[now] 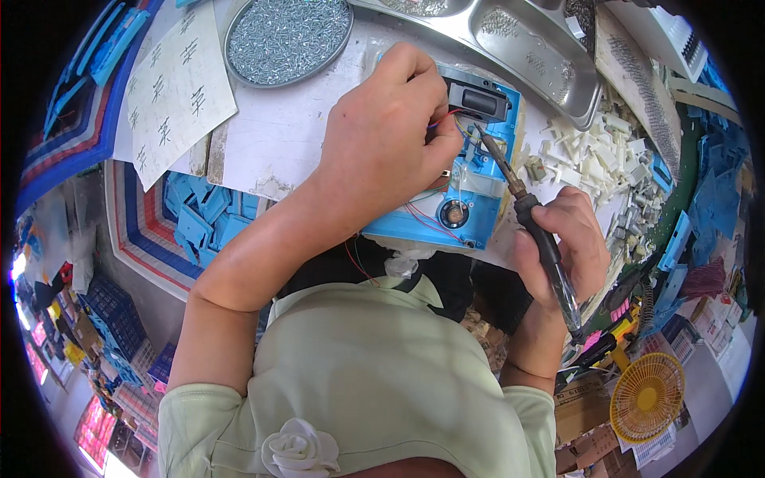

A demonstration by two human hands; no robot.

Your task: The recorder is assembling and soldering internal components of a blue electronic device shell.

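Observation:
My right hand (567, 243) grips a soldering iron (548, 248) by its black handle. The iron's metal tip points up and left into a blue plastic housing (410, 225) on the table. My left hand (390, 127) reaches over the housing, its thumb and fingers pinched on thin red and blue wires (443, 119). Right by these fingers, a black module (480, 101) sits at the housing's far end. A round speaker-like part (454, 213) lies at the near end, with thin red wires beside it. My left hand and wrist cover the housing's left side.
A round dish of small metal screws or pins (287, 40) stands at the far left of the table. Beyond the housing is a compartmented metal tray (530, 56). White plastic pieces (594, 155) are heaped to the right. A yellow fan (647, 398) stands at lower right.

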